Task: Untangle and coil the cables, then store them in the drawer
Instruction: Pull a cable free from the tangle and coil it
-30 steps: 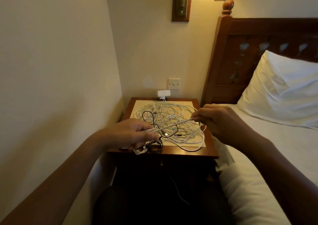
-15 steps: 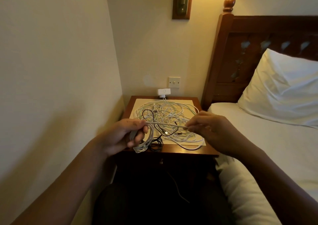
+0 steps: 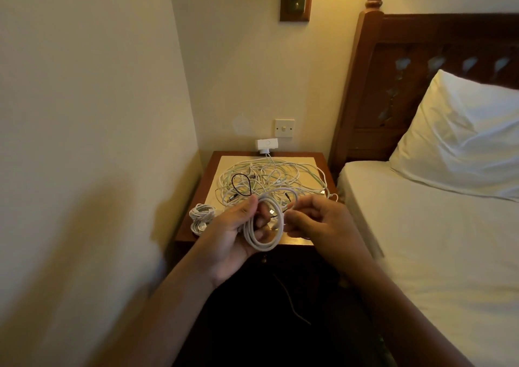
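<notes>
Early: one bundle (image 3: pixel 200 218) lies near-left on the worktop (image 3: pixel 211 170); left hand (image 3: pixel 231 236) grips a part-wound coil (image 3: pixel 262 233), right hand (image 3: pixel 316 220) pinches its end; far tangle (image 3: pixel 271 177) awaits.

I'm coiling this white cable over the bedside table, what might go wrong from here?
The looped white cable in your left hand seems to trail into the tangled white and black cable pile; pulling with the right hand may tighten knots. A strand runs to the white wall adapter, so a tug could yank it. The small white coiled bundles sit near the front left corner of the wooden nightstand and might get knocked off.
</notes>
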A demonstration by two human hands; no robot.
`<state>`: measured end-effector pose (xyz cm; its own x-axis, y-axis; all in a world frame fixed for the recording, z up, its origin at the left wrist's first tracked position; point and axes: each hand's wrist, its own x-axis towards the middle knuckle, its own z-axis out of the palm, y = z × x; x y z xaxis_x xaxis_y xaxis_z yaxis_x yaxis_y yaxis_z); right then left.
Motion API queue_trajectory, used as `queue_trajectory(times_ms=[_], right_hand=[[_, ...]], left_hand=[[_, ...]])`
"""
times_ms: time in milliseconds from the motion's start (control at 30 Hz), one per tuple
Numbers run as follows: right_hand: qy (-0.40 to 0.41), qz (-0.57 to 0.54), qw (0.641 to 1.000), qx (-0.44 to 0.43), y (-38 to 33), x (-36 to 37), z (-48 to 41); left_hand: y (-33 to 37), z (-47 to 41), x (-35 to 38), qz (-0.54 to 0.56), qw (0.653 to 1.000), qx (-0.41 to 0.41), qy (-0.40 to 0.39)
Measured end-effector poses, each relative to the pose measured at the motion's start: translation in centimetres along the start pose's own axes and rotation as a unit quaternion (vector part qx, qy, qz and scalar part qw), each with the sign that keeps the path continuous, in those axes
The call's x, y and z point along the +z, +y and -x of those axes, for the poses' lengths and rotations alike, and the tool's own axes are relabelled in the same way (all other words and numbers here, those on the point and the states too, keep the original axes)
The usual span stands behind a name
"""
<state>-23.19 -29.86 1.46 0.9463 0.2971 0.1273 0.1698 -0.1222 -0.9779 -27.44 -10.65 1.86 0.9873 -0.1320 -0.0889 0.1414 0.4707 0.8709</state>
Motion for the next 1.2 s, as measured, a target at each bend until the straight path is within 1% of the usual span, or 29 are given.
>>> queue_trajectory(times_ms=[100, 167, 300, 433, 633, 800, 900, 933, 967, 1000, 1067, 1133, 1200], right_hand=[[0.006, -0.129, 0.990, 0.059, 0.6, 1.1, 0.6], [0.013, -0.181, 0.979, 0.089, 1.2, 1.5, 0.8], [-0.025, -0.228, 0.965, 0.126, 2.2, 2.5, 0.9], [-0.040, -0.267, 0.951, 0.153, 2.3, 2.7, 1.0], [-0.070, -0.271, 0.941, 0.190, 2.7, 2.6, 1.5], [-0.133, -0.170, 0.960, 0.176, 3.1, 3.6, 2.1], [-0.129, -0.128, 0.968, 0.172, 3.3, 3.5, 2.0], [-0.127, -0.063, 0.978, 0.153, 3.4, 3.2, 1.9], [-0.131, 0.030, 0.983, 0.125, 3.4, 3.1, 1.9], [-0.147, 0.117, 0.977, 0.099, 3.5, 2.9, 1.9], [-0.183, 0.230, 0.953, 0.078, 3.3, 2.8, 2.0], [-0.186, 0.315, 0.929, 0.054, 3.3, 2.3, 2.3], [-0.170, 0.351, 0.921, 0.014, 3.2, 1.1, 2.6]], left_hand=[[-0.8, 0.0, 0.5, -0.040, 0.997, 0.023, 0.054], [-1.4, -0.1, 0.3, -0.056, 0.995, 0.038, 0.073], [-2.3, -0.2, 0.2, -0.076, 0.994, 0.031, 0.065], [-2.9, -0.5, 0.0, -0.082, 0.994, 0.034, 0.068], [-3.6, -0.2, 0.1, -0.061, 0.995, 0.022, 0.073], [-4.7, 0.0, -0.2, -0.073, 0.994, 0.015, 0.074], [-4.9, 0.1, -0.6, -0.104, 0.989, 0.037, 0.094], [-4.9, 0.1, -0.7, -0.114, 0.987, 0.044, 0.109], [-4.9, 0.1, -0.9, -0.132, 0.982, 0.048, 0.126], [-4.9, 0.1, -1.2, -0.157, 0.976, 0.050, 0.143], [-5.1, 0.0, -1.9, -0.213, 0.960, 0.050, 0.175], [-4.9, -0.2, -3.1, -0.229, 0.951, 0.047, 0.202], [-4.2, -0.3, -4.2, -0.211, 0.953, 0.034, 0.217]])
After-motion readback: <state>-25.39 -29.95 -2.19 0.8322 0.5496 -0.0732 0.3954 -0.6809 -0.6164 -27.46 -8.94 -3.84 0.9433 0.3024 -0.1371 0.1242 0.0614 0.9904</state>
